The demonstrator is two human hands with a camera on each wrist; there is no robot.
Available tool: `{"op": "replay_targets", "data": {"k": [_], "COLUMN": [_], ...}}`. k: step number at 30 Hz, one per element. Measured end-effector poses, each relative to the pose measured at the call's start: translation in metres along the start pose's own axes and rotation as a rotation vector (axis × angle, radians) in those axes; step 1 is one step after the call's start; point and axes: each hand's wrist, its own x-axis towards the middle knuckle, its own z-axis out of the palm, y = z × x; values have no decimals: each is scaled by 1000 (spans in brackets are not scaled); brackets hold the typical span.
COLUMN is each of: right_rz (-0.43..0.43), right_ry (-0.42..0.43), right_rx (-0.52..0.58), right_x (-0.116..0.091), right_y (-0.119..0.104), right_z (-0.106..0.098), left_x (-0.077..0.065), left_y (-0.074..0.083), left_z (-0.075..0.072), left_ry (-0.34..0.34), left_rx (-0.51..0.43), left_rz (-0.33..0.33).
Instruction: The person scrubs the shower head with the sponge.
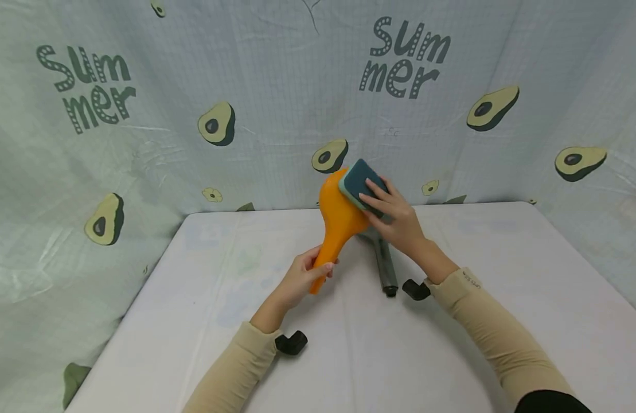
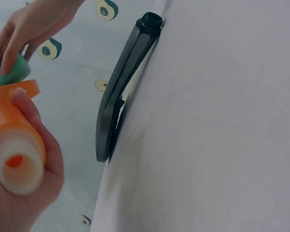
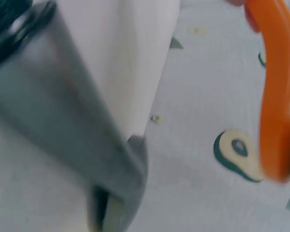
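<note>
My left hand point(image 1: 299, 278) grips the tapered handle of an orange round-headed thing point(image 1: 340, 215), held tilted up over the table. Its handle end point(image 2: 20, 175) is hollow with a pale ring, as the left wrist view shows. A two-tone sponge point(image 1: 366, 184), dark blue over light green, is in my right hand point(image 1: 400, 223), fingers spread over its back. The sponge lies against the upper right side of the orange head and hides part of it. Behind and below, a grey hand shower head point(image 1: 385, 264) rests on the table, its threaded end towards me.
The white-covered table point(image 1: 276, 367) reaches back to a hanging cloth point(image 1: 276, 69) printed with avocados and lettering. In the right wrist view the grey shower head point(image 3: 87, 111) looms close. A black wrist fitting point(image 1: 292, 343) juts from the left sleeve, another point(image 1: 416, 289) from the right.
</note>
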Motion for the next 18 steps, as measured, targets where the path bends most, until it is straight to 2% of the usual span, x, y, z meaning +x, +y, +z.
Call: {"op": "replay_targets", "data": {"k": [4,8,13,18], "right_rz": [129,159,132,130], "right_ry": [30,39,42,45], "right_rx": [-23,-48,-34,-11], "right_x": [-6,-14,-15,-15], "right_y": [6,8,6,4], "right_z": [-5,-5,-3,-2], "left_x": [1,0,1,3], "left_y": [0,2,1,-1], "left_z": [0,0,0,0], "left_ry": [32,79,75,61], "left_rx": [-160,-285,-296,-284], "left_rz": [-22,-25,-5,-41]}}
